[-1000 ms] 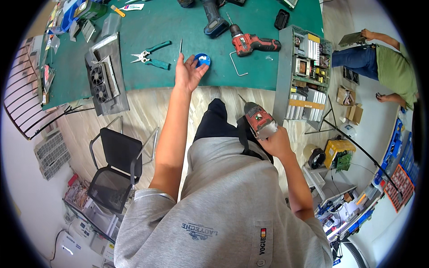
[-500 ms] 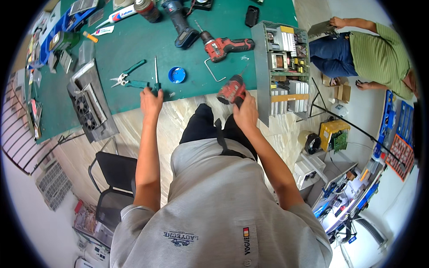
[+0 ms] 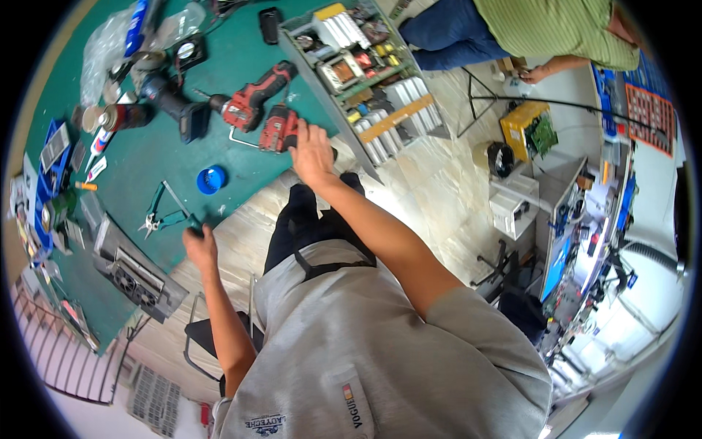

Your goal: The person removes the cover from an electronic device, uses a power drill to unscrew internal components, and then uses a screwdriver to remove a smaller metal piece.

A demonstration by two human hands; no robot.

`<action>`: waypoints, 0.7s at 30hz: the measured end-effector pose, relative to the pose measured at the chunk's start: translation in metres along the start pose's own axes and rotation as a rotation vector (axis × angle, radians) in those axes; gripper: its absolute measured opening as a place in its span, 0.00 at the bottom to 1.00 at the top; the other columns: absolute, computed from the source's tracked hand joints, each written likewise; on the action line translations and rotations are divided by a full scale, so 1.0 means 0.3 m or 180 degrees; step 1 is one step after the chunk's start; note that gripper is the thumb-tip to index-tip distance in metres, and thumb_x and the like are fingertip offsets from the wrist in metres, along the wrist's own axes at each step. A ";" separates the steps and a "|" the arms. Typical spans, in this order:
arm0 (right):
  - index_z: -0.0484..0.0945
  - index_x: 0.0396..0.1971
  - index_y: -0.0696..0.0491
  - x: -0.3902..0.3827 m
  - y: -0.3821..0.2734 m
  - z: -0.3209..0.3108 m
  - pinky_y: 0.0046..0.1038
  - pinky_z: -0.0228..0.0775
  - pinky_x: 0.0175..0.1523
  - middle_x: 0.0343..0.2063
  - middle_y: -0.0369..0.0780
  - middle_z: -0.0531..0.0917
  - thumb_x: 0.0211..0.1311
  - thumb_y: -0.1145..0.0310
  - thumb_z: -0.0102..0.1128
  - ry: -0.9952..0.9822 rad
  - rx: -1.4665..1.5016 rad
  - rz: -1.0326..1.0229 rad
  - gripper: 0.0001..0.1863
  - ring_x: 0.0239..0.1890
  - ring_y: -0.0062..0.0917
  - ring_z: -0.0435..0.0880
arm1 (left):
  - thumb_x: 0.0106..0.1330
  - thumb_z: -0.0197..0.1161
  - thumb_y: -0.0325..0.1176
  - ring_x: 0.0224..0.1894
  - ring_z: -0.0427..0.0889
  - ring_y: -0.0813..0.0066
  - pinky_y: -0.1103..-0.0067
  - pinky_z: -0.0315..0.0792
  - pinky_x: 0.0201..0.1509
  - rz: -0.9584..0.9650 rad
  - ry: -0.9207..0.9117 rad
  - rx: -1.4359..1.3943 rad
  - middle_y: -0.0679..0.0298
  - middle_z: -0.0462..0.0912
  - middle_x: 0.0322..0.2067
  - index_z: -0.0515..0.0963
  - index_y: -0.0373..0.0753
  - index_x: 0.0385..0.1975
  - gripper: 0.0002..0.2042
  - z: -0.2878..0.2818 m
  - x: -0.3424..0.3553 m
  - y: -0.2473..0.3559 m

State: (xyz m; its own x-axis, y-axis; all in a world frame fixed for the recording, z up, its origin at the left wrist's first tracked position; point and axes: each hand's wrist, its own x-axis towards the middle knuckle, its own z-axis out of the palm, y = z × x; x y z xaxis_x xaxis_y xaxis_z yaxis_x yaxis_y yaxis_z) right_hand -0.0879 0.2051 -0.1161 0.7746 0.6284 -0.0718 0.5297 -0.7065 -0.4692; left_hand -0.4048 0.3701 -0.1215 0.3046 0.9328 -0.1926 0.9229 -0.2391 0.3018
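At the front edge of the green table, my left hand (image 3: 199,247) is closed on the green handle of a screwdriver (image 3: 175,199). Beside its blade lie green-handled pliers (image 3: 162,219), jaws apart. My right hand (image 3: 313,152) reaches over the grip of a red cordless drill (image 3: 276,132), its fingers bent across the handle. That drill is at the table's right part, close to a second red drill (image 3: 245,110) lying on its side. A bent metal hex key (image 3: 242,140) sits between the two. Right of the pliers is a round blue lid (image 3: 211,179).
An open grey case (image 3: 373,162) full of electronic modules flanks my right hand. Farther back lie a dark blue power tool (image 3: 175,106) and a spray can (image 3: 126,117). A grey unit with fans (image 3: 150,289) rests at the left edge. Another person (image 3: 545,33) stands at the far right.
My view has turned to the right. My right hand has carried the red drill forward over the table, next to the other red drill. My left hand stays at the screwdriver handle.
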 end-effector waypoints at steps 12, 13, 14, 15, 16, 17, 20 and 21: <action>0.65 0.60 0.58 -0.326 -0.013 -0.586 0.37 0.76 0.44 0.39 0.46 0.82 0.60 0.51 0.64 -0.0980 0.2404 -0.0516 0.36 0.40 0.39 0.84 | 0.69 0.59 0.35 0.46 0.80 0.69 0.73 0.77 0.46 -0.0187 -0.2434 -0.3785 0.57 0.78 0.49 0.70 0.31 0.55 0.19 -0.347 -0.263 0.784; 0.67 0.58 0.59 -0.345 0.003 -0.665 0.35 0.77 0.43 0.41 0.47 0.83 0.57 0.55 0.69 -0.0927 0.2369 -0.0422 0.35 0.40 0.38 0.85 | 0.69 0.60 0.34 0.42 0.81 0.71 0.73 0.78 0.46 -0.0291 -0.2823 -0.4053 0.57 0.78 0.48 0.70 0.31 0.54 0.18 -0.311 -0.296 0.847; 0.68 0.56 0.58 -0.365 0.041 -0.689 0.34 0.77 0.42 0.41 0.47 0.83 0.56 0.55 0.70 -0.0414 0.2234 -0.0469 0.34 0.40 0.37 0.85 | 0.69 0.60 0.33 0.39 0.81 0.73 0.76 0.78 0.46 -0.0400 -0.3329 -0.4327 0.58 0.80 0.45 0.71 0.31 0.53 0.17 -0.274 -0.328 0.920; 0.69 0.55 0.58 -0.383 0.078 -0.708 0.34 0.78 0.41 0.41 0.47 0.83 0.56 0.56 0.71 0.0091 0.2084 -0.0514 0.33 0.39 0.37 0.85 | 0.69 0.61 0.33 0.38 0.81 0.74 0.79 0.77 0.44 -0.0508 -0.3765 -0.4373 0.58 0.81 0.42 0.71 0.31 0.53 0.17 -0.230 -0.368 0.978; 0.70 0.54 0.57 -0.397 0.113 -0.730 0.33 0.78 0.40 0.41 0.47 0.83 0.55 0.56 0.71 0.0601 0.1943 -0.0565 0.32 0.39 0.37 0.85 | 0.69 0.61 0.34 0.37 0.81 0.75 0.80 0.76 0.42 -0.0420 -0.4178 -0.4528 0.60 0.81 0.39 0.71 0.31 0.53 0.17 -0.193 -0.417 1.047; 0.73 0.51 0.56 -0.418 0.151 -0.762 0.33 0.79 0.39 0.42 0.47 0.83 0.53 0.59 0.73 0.0734 0.2010 -0.0222 0.28 0.38 0.38 0.86 | 0.70 0.59 0.35 0.38 0.81 0.76 0.80 0.75 0.42 -0.0445 -0.4559 -0.4596 0.60 0.81 0.40 0.72 0.32 0.52 0.16 -0.115 -0.443 1.055; 0.74 0.49 0.55 -0.446 0.283 -0.843 0.35 0.79 0.38 0.40 0.46 0.84 0.55 0.61 0.72 0.0902 0.1856 -0.0103 0.25 0.36 0.40 0.86 | 0.73 0.55 0.38 0.43 0.81 0.75 0.76 0.76 0.49 -0.0832 -0.4753 -0.4630 0.61 0.80 0.42 0.72 0.32 0.50 0.15 -0.157 -0.589 1.302; 0.74 0.49 0.55 -0.450 0.313 -0.876 0.35 0.79 0.38 0.40 0.46 0.84 0.55 0.61 0.72 0.0844 0.1829 -0.0070 0.25 0.36 0.41 0.86 | 0.74 0.54 0.39 0.44 0.81 0.74 0.75 0.76 0.50 -0.0670 -0.4870 -0.4669 0.61 0.80 0.43 0.72 0.32 0.51 0.16 -0.130 -0.606 1.313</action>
State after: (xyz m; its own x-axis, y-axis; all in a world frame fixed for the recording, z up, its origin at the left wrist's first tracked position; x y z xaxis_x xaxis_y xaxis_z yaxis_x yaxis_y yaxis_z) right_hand -0.0518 -0.0315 0.0809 0.8639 0.4869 0.1291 0.3333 -0.3605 -0.8712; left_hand -0.1058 0.1169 0.0689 0.8488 -0.1709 -0.5003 0.3835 0.8505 0.3600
